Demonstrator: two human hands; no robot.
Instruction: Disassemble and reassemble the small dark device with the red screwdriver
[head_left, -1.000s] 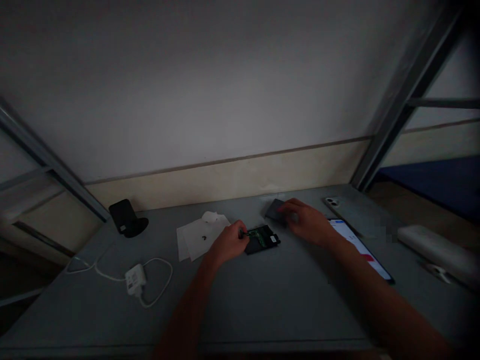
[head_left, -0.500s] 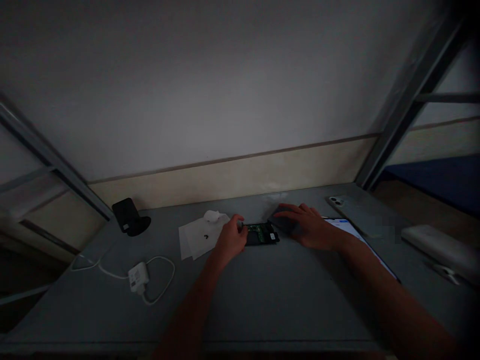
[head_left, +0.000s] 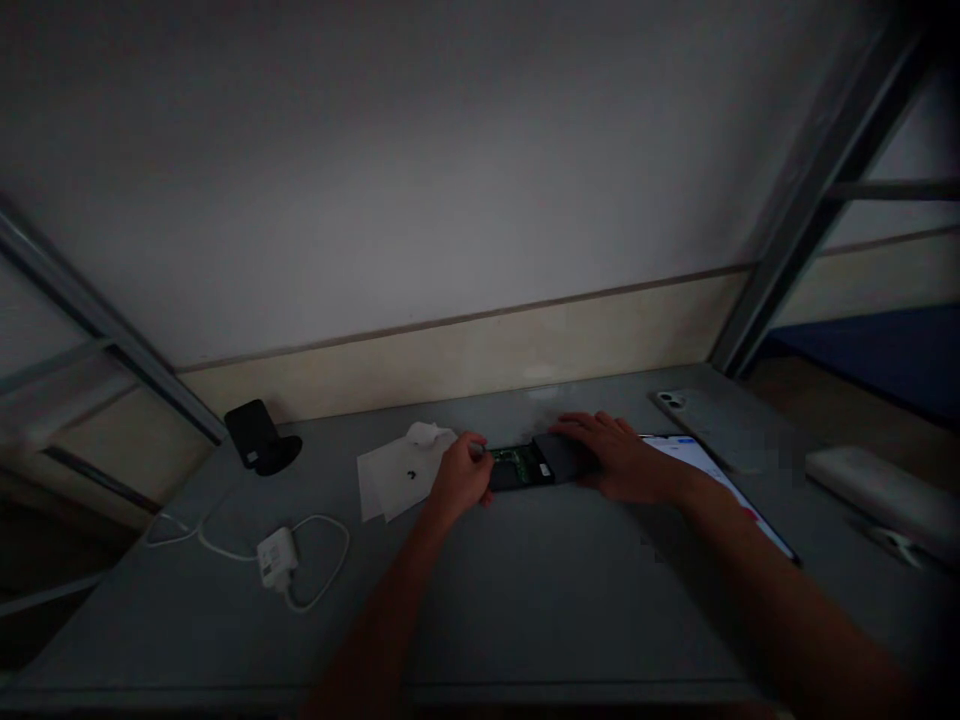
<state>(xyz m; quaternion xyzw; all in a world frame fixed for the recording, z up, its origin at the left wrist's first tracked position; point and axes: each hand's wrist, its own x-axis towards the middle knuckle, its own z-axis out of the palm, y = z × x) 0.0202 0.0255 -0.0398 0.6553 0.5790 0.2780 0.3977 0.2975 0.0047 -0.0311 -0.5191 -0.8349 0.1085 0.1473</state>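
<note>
A small black device with an exposed green circuit board (head_left: 519, 466) lies on the grey table (head_left: 525, 590). My left hand (head_left: 459, 478) is curled around its left end and grips it. My right hand (head_left: 619, 456) rests with fingers laid over a dark cover piece (head_left: 564, 455), which partly overlaps the board's right end. To the left of my left hand lies white paper (head_left: 394, 476) with tiny dark screws (head_left: 410, 474) on it.
A black stand (head_left: 259, 438) sits at the back left. A white charger with its cable (head_left: 274, 556) lies front left. A lit tablet (head_left: 712, 480), a phone face down (head_left: 712, 418) and a white oblong object (head_left: 885, 495) lie to the right. Metal frame posts rise on both sides.
My right hand slid the dark cover leftwards from behind the device onto the board's right end. My left hand kept its hold on the left end and turned the device level.
</note>
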